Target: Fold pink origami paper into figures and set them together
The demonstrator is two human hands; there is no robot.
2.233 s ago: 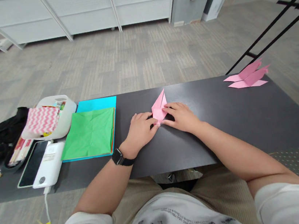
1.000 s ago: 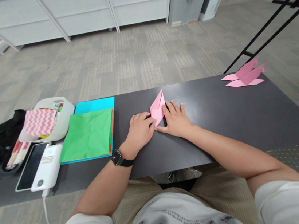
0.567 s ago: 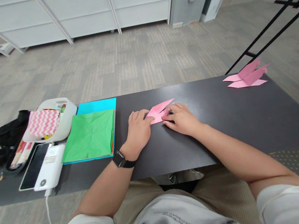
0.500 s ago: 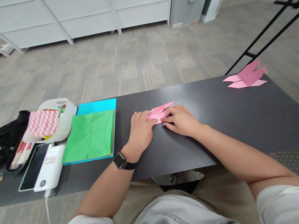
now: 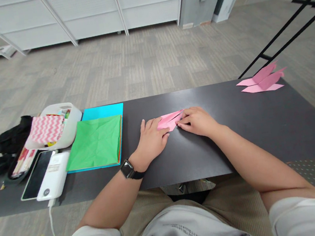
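Observation:
A folded sheet of pink origami paper [image 5: 170, 121] lies on the dark table between my hands, with a slit-like gap running along its upper right part. My left hand [image 5: 152, 137] rests on its left end, fingers spread out and thumb along the near edge; a black watch is on that wrist. Fingers of my right hand [image 5: 197, 121] are bent and pinch the paper's right end. Two finished-looking pink folded figures [image 5: 263, 81] sit at the table's far right, away from both hands.
Left of my hands lies a stack of coloured paper, green sheet [image 5: 95, 143] on top, blue beneath. Beyond it stand a white basket [image 5: 74, 123] with a pink zigzag cloth, a phone [image 5: 37, 174], a cabled white power bank [image 5: 53, 176] and black cloth [image 5: 13, 135].
My right hand has slid a little to the right along the folded paper. The paper's raised right tip now lies lower and flatter. My left hand stays on the left end, its fingers slightly more spread.

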